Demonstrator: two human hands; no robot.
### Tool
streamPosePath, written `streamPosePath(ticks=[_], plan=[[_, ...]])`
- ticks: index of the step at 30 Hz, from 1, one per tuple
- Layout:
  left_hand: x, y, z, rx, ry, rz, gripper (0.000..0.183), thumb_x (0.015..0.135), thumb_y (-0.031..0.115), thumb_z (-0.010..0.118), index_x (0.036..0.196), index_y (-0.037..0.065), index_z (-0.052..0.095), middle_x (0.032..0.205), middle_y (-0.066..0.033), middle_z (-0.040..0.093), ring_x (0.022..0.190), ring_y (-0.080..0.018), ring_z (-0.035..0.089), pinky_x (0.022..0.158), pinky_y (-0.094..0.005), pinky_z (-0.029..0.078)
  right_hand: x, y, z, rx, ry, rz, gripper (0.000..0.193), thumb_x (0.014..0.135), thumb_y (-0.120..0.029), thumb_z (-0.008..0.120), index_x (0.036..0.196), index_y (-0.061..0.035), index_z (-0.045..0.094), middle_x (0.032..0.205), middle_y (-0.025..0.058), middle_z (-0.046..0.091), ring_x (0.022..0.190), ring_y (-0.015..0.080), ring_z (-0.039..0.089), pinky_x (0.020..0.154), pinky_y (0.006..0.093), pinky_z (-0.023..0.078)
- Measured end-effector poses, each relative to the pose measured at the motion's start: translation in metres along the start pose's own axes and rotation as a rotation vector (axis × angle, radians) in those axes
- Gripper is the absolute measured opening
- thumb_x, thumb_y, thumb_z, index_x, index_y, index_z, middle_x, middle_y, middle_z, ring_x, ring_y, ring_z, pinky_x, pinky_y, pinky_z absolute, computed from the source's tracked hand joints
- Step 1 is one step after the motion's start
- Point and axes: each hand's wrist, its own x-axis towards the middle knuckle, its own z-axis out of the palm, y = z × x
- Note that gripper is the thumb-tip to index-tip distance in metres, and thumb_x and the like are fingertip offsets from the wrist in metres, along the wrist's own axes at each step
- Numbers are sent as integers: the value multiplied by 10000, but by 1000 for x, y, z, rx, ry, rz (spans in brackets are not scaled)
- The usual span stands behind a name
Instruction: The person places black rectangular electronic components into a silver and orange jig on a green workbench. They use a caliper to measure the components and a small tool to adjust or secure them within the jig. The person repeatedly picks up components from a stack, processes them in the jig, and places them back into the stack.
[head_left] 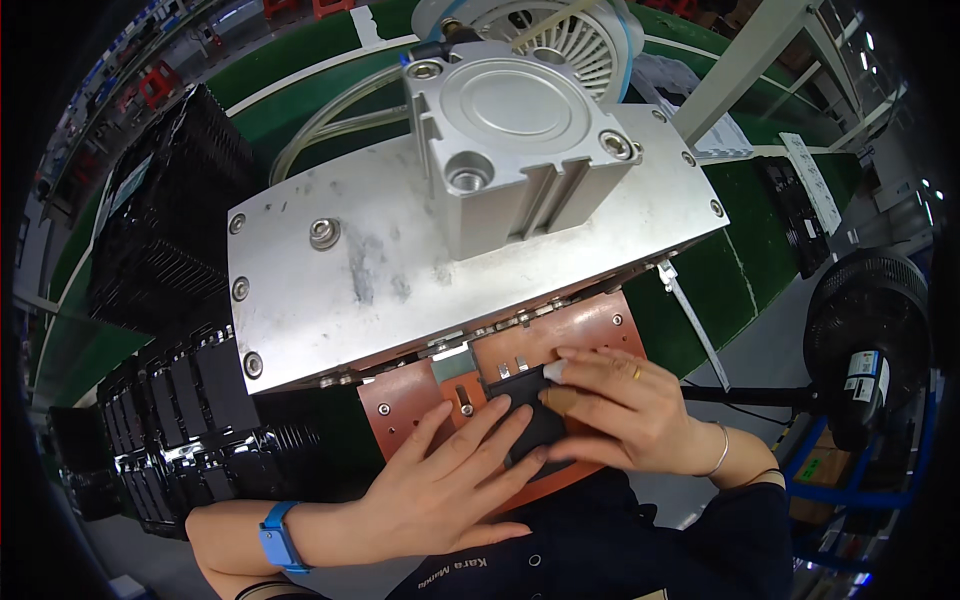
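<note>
A black flat part [538, 432] lies on the copper-coloured fixture plate [560, 330] in front of a silver metal press. Two small metal prongs [512, 367] stand at its far edge. My left hand [450, 480] lies open, fingers spread, with the fingertips on the left side of the black part. From the right, my right hand [625, 410] bends its fingers onto the part's right side, holding it there. White and tan finger covers show on this hand, and the fingers hide the part's right edge.
Above the fixture sits the press's silver top plate [300, 290] with a square cylinder block [530, 140]. Stacked black trays [165, 210] and more black parts [190, 420] stand at left. At right are a black fan-shaped device [865, 310] and a metal strip [695, 320]. A white fan [590, 50] is behind.
</note>
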Motion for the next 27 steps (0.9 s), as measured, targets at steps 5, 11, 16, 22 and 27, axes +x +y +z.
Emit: streamPosePath(ticks=[5, 11, 16, 22, 27], plan=[[1, 2, -2, 31, -14, -1, 610, 853, 662, 516, 1298, 248, 575, 1403, -111, 487, 1321, -290, 426, 1109, -526, 233, 20, 9, 6, -120, 42, -7, 260, 753, -120, 696, 1010, -92, 689, 1004, 66, 570, 883, 233, 574, 680, 323, 494], [2, 1, -2, 39, -13, 12, 606, 851, 660, 518, 1291, 248, 580, 1392, -113, 498, 1317, -287, 433, 1103, -532, 243, 20, 12, 13, -139, 33, -12, 276, 764, -91, 669, 1039, -111, 690, 998, 60, 560, 937, 228, 508, 781, 329, 457], [1, 2, -3, -9, 11, 11, 619, 895, 596, 492, 1328, 155, 529, 1410, -151, 476, 1313, -280, 445, 1071, -506, 299, 14, 11, 7, -109, 112, 27, 315, 755, -126, 705, 1068, -95, 683, 1023, 67, 580, 895, 241, 567, 767, 351, 486], [0, 1, -2, -19, -1, -19, 632, 852, 644, 530, 1296, 196, 574, 1408, -129, 482, 1332, -287, 415, 1108, -514, 232, -12, -6, -9, 176, -134, 28, 381, 796, -289, 749, 1076, -42, 671, 1221, 139, 582, 1085, 283, 612, 953, 400, 485], [3, -4, -3, -55, -2, -58, 660, 813, 658, 579, 1285, 197, 593, 1424, -143, 457, 1338, -332, 389, 1113, -534, 217, -3, 1, -3, 120, -133, -54, 401, 776, -284, 756, 1058, -14, 666, 1201, 164, 590, 1113, 296, 617, 955, 397, 507]])
